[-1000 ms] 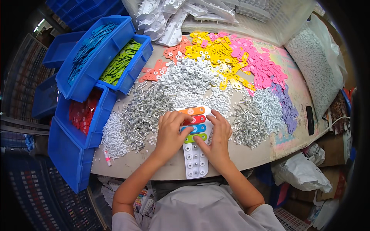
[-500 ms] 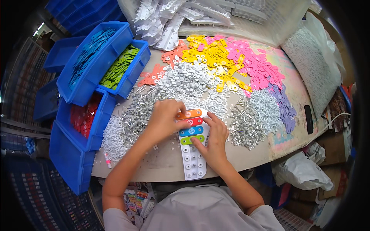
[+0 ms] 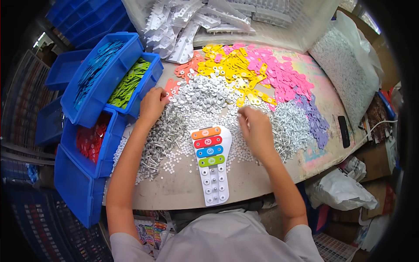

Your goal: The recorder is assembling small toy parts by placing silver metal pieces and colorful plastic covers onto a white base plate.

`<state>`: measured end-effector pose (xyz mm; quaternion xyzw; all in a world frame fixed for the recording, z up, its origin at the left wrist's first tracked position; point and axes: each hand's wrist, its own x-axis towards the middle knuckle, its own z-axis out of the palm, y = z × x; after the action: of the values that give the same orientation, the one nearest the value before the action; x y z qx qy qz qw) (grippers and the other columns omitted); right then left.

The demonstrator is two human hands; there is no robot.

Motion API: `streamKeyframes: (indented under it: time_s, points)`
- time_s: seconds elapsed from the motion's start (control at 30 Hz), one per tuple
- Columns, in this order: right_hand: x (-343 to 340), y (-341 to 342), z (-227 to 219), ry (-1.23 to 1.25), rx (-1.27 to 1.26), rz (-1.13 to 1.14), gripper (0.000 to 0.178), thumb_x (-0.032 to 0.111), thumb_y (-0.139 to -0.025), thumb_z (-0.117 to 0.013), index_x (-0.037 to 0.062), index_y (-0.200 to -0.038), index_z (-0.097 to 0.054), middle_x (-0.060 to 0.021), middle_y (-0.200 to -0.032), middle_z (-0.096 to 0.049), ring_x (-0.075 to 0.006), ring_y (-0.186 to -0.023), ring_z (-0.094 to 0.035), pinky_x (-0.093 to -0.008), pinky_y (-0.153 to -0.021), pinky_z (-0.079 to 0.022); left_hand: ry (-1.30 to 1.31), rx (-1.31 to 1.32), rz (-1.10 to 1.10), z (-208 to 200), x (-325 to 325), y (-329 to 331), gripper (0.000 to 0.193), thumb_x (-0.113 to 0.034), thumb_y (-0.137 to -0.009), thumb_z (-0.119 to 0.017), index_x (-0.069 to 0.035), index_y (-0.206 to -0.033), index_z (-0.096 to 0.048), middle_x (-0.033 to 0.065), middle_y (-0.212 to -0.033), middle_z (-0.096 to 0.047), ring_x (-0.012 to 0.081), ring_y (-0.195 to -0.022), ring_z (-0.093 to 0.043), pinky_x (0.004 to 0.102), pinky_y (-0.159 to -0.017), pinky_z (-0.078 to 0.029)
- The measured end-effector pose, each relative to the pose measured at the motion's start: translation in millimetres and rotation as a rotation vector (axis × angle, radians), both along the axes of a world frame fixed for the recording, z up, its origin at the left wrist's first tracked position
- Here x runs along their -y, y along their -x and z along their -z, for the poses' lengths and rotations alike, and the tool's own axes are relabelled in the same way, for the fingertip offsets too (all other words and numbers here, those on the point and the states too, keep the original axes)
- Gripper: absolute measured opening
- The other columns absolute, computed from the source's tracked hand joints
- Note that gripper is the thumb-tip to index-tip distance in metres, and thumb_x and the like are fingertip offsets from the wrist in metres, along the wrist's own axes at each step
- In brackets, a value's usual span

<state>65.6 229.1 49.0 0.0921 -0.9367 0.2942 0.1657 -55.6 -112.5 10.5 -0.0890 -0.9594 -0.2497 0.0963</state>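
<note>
A white toy xylophone base (image 3: 215,185) lies flat on the table in front of me, carrying an orange bar (image 3: 206,132), a red bar (image 3: 208,141), a blue bar (image 3: 209,150) and a green bar (image 3: 211,161). Its near part shows bare round posts. Neither hand touches it. My left hand (image 3: 152,106) is at the left edge of the silver pin pile (image 3: 168,131), beside some orange-red bars (image 3: 171,86), fingers bent together. Right of the xylophone, my right hand (image 3: 258,131) hovers over small white rings, fingers curled in. What either hand's fingertips hold is too small to tell.
Blue bins (image 3: 94,174) at the left hold blue, green and red bars. Piles of white caps (image 3: 205,94), yellow bars (image 3: 231,63), pink bars (image 3: 283,76), purple bars (image 3: 315,120) and screws (image 3: 290,126) spread across the table. White plastic parts (image 3: 181,26) stand behind; a dark phone-like slab (image 3: 344,131) lies right.
Both hands have let go of the xylophone and moved apart: the left toward the orange-red bars, the right to the right and away from me. The view has shifted slightly.
</note>
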Motion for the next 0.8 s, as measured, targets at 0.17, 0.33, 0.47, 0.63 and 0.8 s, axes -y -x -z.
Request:
streamKeyframes:
  time_s: [0.17,0.33,0.47,0.63,0.8]
  points:
    - [-28,73,22,-0.299,0.193,0.141,0.030,0.031,-0.097,-0.070,0.0015,-0.092,-0.067,-0.0189,-0.087,-0.072,-0.0388,-0.082,-0.070,-0.0515,-0.072,-0.052,-0.142,0.138,-0.008,1,4,6,0.026,-0.015,-0.084,-0.084,0.001,-0.101,-0.072,0.0125,-0.081,-0.069,0.0217,-0.073,-0.066,0.0370,-0.068,-0.051]
    - [-21,95,15,-0.399,0.409,0.179,0.042,0.043,-0.088,-0.077,0.0017,-0.097,-0.070,-0.0194,-0.093,-0.076,-0.0377,-0.089,-0.074,-0.0497,-0.079,-0.056,-0.276,0.085,0.003,-12,3,-13,0.026,-0.019,-0.090,-0.080,0.004,-0.095,-0.069,0.0091,-0.074,-0.068,0.0176,-0.066,-0.063,0.0341,-0.064,-0.049]
    - [-30,98,16,-0.370,0.441,0.151,0.039,0.037,-0.086,-0.079,0.0013,-0.097,-0.070,-0.0189,-0.093,-0.076,-0.0375,-0.091,-0.074,-0.0492,-0.080,-0.057,-0.558,0.155,0.012,-27,2,-39,0.025,-0.024,-0.098,-0.075,-0.001,-0.094,-0.067,0.0018,-0.073,-0.066,0.0064,-0.064,-0.058,0.0253,-0.057,-0.043]
    - [-44,89,26,-0.189,0.435,0.057,0.031,0.027,-0.085,-0.080,0.0012,-0.096,-0.067,-0.0181,-0.094,-0.074,-0.0359,-0.087,-0.072,-0.0470,-0.077,-0.056,-0.839,0.374,0.018,-73,-24,-114,0.014,-0.017,-0.100,-0.071,-0.003,-0.097,-0.068,0.0000,-0.075,-0.068,0.0045,-0.063,-0.058,0.0213,-0.055,-0.040]
    - [-60,92,42,0.050,0.470,0.009,0.026,0.018,-0.086,-0.079,0.0045,-0.102,-0.064,-0.0124,-0.093,-0.070,-0.0230,-0.073,-0.067,-0.0370,-0.066,-0.054,-1.003,0.581,0.054,-76,-39,-180,0.026,-0.013,-0.099,-0.071,0.001,-0.122,-0.072,0.0069,-0.085,-0.076,0.0071,-0.070,-0.066,0.0203,-0.059,-0.046]
